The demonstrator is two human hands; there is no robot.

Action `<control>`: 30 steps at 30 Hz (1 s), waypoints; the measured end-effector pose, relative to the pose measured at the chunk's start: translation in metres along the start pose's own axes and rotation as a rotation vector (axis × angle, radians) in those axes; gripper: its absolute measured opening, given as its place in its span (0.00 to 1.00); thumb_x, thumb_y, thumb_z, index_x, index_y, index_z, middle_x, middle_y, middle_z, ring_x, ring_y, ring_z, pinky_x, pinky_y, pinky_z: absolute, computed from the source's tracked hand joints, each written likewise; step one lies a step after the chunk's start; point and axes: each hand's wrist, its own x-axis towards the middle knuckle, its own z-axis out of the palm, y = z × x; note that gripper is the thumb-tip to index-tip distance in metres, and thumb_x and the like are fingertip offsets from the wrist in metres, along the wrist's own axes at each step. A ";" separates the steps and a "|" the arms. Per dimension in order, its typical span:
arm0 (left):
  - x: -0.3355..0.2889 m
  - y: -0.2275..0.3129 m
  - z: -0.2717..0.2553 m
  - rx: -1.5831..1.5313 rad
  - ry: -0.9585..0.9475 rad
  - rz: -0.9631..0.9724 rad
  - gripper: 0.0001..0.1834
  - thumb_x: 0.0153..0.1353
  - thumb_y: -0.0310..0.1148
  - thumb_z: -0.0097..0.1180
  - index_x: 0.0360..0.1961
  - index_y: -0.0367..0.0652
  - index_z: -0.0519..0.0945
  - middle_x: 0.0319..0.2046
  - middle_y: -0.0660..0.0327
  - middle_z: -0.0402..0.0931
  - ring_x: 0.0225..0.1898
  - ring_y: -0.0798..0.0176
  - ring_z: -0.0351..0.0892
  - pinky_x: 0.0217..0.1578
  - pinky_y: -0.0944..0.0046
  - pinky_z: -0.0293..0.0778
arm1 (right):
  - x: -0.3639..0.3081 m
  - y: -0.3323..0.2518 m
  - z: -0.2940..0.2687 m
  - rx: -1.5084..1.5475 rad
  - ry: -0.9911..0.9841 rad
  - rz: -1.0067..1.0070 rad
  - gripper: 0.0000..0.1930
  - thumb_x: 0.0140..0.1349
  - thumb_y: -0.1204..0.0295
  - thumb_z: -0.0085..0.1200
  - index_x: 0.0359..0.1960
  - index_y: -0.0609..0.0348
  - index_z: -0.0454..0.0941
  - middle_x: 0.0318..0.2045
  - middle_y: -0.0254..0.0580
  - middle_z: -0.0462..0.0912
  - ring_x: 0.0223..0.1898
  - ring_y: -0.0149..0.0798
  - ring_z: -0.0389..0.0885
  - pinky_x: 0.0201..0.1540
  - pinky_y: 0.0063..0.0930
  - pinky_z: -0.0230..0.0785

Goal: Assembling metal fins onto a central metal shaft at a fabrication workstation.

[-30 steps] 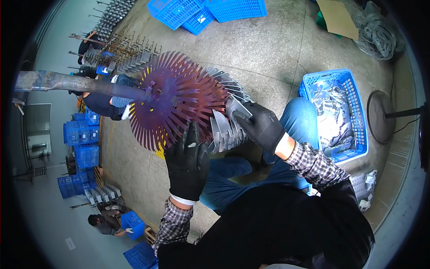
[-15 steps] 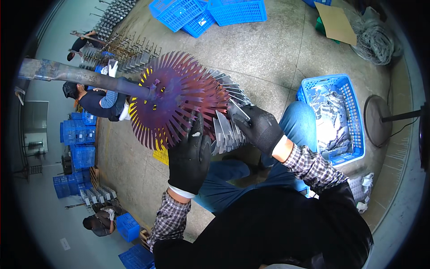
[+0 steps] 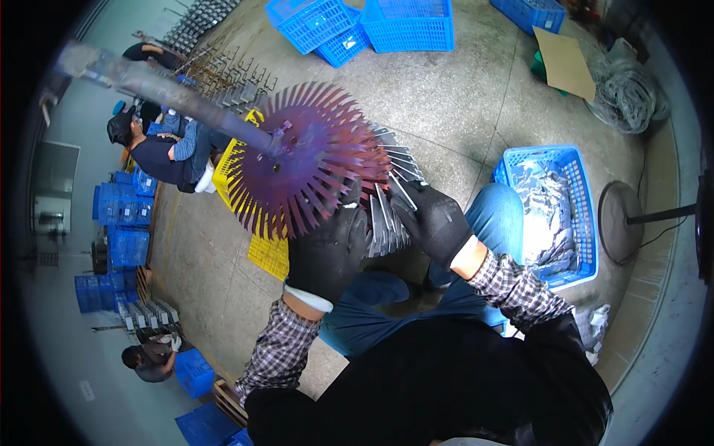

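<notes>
A purple-brown wheel-like rack (image 3: 294,134) with slotted, pronged edges sits at the end of a thick metal pole (image 3: 175,99). Thin grey metal plates (image 3: 385,223) stick out fanwise along its right side. My left hand (image 3: 327,241), in a black glove, closes on the rack's lower right edge, its fingertips partly hidden among the prongs. Also in a black glove, my right hand (image 3: 433,225) pinches a thin metal plate (image 3: 403,192) between thumb and fingers. That plate's far end meets the rack's right edge; whether it sits in a slot I cannot tell.
A blue crate (image 3: 584,201) of loose metal plates stands right of my knee. Beyond it is a round-based stand (image 3: 619,221). Blue crates (image 3: 409,26) lie at the far side, a yellow crate (image 3: 269,256) under the rack. Co-workers (image 3: 160,149) sit at the left.
The rack and pole appear shifted slightly right and tilted as the view turned. The plate in my right hand has come closer against the rack's edge. My left hand stays at the rack.
</notes>
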 end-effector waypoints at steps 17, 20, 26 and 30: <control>0.012 -0.013 0.012 -0.035 0.096 0.115 0.35 0.65 0.36 0.57 0.75 0.54 0.72 0.67 0.50 0.74 0.63 0.43 0.77 0.63 0.44 0.72 | 0.003 -0.008 0.000 -0.065 -0.002 -0.015 0.19 0.68 0.69 0.58 0.59 0.62 0.82 0.46 0.57 0.86 0.39 0.58 0.84 0.42 0.43 0.77; 0.014 -0.012 0.015 0.065 0.126 0.166 0.36 0.64 0.36 0.58 0.76 0.54 0.71 0.66 0.49 0.75 0.63 0.42 0.77 0.63 0.44 0.72 | 0.004 -0.006 0.000 -0.069 0.002 -0.042 0.19 0.68 0.70 0.59 0.59 0.62 0.81 0.45 0.57 0.86 0.39 0.58 0.84 0.42 0.43 0.77; 0.016 -0.012 0.017 0.143 0.137 0.210 0.38 0.64 0.37 0.57 0.77 0.54 0.69 0.65 0.47 0.75 0.62 0.42 0.77 0.63 0.44 0.72 | 0.007 -0.010 -0.003 -0.126 -0.013 -0.081 0.20 0.68 0.70 0.59 0.61 0.61 0.80 0.45 0.57 0.86 0.39 0.57 0.83 0.42 0.43 0.77; 0.013 -0.013 0.019 0.007 0.105 0.147 0.38 0.64 0.38 0.57 0.77 0.53 0.68 0.66 0.47 0.74 0.62 0.41 0.77 0.63 0.44 0.72 | 0.008 -0.015 -0.004 -0.165 -0.052 -0.086 0.21 0.68 0.70 0.59 0.62 0.60 0.79 0.45 0.57 0.85 0.39 0.57 0.83 0.42 0.43 0.76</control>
